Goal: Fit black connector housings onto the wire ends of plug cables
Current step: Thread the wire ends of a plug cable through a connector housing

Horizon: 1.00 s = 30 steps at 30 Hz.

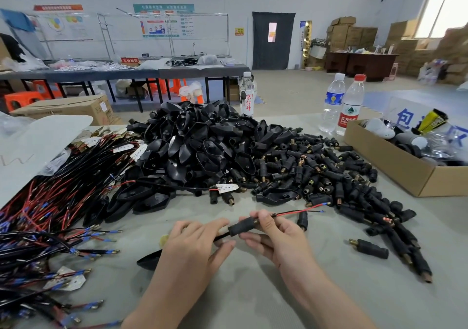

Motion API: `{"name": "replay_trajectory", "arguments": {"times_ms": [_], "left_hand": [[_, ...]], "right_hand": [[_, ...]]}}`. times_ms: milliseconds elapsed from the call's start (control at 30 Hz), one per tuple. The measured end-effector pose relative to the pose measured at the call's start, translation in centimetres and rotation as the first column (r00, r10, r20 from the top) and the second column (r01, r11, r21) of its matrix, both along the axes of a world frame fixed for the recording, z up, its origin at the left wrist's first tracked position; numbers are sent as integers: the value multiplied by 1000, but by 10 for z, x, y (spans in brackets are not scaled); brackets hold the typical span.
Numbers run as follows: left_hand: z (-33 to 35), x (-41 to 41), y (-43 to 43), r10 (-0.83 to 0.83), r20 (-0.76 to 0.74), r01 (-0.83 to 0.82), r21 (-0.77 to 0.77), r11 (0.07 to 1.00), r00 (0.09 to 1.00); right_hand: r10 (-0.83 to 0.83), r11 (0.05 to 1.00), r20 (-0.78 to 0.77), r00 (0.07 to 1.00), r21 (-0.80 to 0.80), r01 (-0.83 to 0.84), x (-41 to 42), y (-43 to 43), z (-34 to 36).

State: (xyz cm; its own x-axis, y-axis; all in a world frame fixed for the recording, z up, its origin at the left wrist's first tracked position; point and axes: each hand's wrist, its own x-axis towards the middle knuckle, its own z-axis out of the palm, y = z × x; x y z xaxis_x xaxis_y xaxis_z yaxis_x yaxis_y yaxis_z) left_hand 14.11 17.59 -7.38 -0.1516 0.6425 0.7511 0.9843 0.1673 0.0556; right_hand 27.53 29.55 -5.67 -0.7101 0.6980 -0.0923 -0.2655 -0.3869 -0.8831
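Nearest you, both hands are busy low over the tabletop [253, 290], close together. Your left hand [192, 242] pinches the black cable [222, 237] between thumb and fingers. Your right hand [276, 235] grips the connector housing [243, 226] between thumb and fingertips, and neither hand is free.

The housing sits on the cable between your hands. Its long axis runs left to right, tilted a little upward toward the right. The red and black wire ends [298, 211] stick out of its right end and point away past your right hand. Any further seating probably runs along that line, with the right hand sliding the housing while the left hand holds the cable taut. The right hand is the nearer one to the wire tips.

A flat black shell [149, 261] lies partly under your left wrist. A single spare connector [369, 249] lies apart to your right.

Farther out, bundled cables [50, 214] fan along the left. Loose housings [316, 174] spread across the right, and a mound of shells [197, 138] sits in the middle. Beyond them are a cardboard box [395, 161] and water bottles [350, 111].
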Motion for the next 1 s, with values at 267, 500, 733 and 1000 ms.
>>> {"name": "replay_trajectory", "arguments": {"times_ms": [267,500,733,1000], "left_hand": [[-1,-6,-2,2,-13,-1,39,999,1000],[-7,-8,-3,28,56,-25,-50,998,998],[-12,-4,-3,21,169,-5,-92,996,985],[-12,-10,-9,26,299,22,-156,988,954]], "right_hand": [[-105,990,14,994,99,103,4,8,3],[-312,949,-67,948,-62,308,21,35,10],[-72,997,48,996,-21,73,6,11,0],[-88,989,169,982,132,66,-6,0,-7]]}}
